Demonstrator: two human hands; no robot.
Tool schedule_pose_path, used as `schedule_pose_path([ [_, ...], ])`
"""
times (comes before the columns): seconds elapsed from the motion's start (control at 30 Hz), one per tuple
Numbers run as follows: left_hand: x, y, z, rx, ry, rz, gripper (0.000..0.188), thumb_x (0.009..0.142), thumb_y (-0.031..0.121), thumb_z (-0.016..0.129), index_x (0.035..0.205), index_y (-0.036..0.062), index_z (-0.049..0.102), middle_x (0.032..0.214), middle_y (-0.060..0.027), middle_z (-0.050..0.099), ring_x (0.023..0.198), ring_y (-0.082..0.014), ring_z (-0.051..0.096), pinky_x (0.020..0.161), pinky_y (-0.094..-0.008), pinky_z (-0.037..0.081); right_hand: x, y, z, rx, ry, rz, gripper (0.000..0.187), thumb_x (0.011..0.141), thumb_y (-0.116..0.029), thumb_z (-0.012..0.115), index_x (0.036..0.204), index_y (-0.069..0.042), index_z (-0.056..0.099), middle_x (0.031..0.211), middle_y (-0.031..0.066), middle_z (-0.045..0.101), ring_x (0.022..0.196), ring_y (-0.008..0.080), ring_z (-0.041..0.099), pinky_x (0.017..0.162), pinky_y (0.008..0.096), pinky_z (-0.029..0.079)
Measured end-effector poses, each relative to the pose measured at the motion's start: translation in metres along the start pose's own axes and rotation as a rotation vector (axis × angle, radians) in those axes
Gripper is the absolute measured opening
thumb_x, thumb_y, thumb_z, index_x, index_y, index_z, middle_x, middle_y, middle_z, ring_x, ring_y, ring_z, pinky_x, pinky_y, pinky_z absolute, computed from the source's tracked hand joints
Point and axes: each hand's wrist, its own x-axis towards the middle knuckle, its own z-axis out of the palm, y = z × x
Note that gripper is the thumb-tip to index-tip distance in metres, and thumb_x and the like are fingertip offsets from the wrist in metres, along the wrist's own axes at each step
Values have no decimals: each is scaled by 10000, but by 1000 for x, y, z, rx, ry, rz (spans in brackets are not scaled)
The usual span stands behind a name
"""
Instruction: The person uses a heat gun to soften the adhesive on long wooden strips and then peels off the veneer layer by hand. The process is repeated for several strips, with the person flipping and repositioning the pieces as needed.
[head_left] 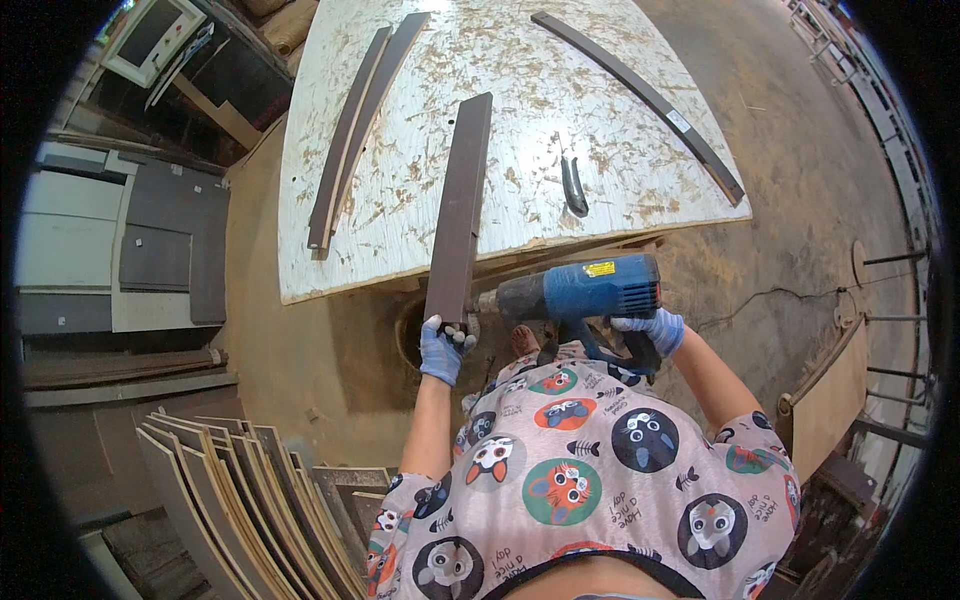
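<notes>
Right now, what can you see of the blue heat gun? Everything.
The heat gun has a blue, plastic-looking body with a yellow label and dark vent slots toward the rear, a black front section and a short metal-looking nozzle. It is held roughly level, nozzle pointing left toward the near end of the brown board; whether they touch is unclear. The gloved right hand grips it beneath the rear. Whether it is running doesn't show.

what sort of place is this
Likely a woodworking or furniture workshop: a blue power tool is in hand, dark strips lie on a scuffed white tabletop, and boards stand side by side at lower left.
</notes>
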Motion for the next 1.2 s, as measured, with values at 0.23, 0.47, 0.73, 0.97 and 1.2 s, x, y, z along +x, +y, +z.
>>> schedule_pose_path([
  [0.23,3,-2,-4,-15,31,-10,189,786,336,538,782,147,537,574,45,471,486,-127,490,515,-369,518,2,14,-2,0,79,-44,307,704,-199,759,949,-83,615,786,23,608,667,139,574,600,271,479],
  [0.47,5,-2,-7,-35,32,-44,266,784,379,566,632,170,506,539,28,505,499,-159,540,544,-401,530,0,15,-3,-12,75,-42,254,712,-186,755,884,-85,598,723,23,586,619,143,563,573,272,477],
  [0.73,2,-1,-3,-2,-6,-15,200,786,353,539,752,156,531,576,46,480,495,-125,499,538,-378,533,6,27,-15,24,58,-2,376,710,-173,744,1038,-75,587,906,36,611,786,160,574,736,298,472],
  [0.97,4,-1,-4,-7,-7,-32,212,778,349,552,702,153,525,572,34,497,495,-135,509,540,-389,537,-3,30,-1,-5,31,-139,350,721,-232,754,986,-78,587,758,21,586,618,127,565,571,275,486],
  [1.2,4,-3,-7,-20,-20,-18,225,779,339,570,656,153,534,586,18,545,484,-148,529,558,-394,541,2,62,-9,-400,55,-538,454,779,-154,663,1204,-78,522,1174,77,563,1087,205,517,980,343,381],
])
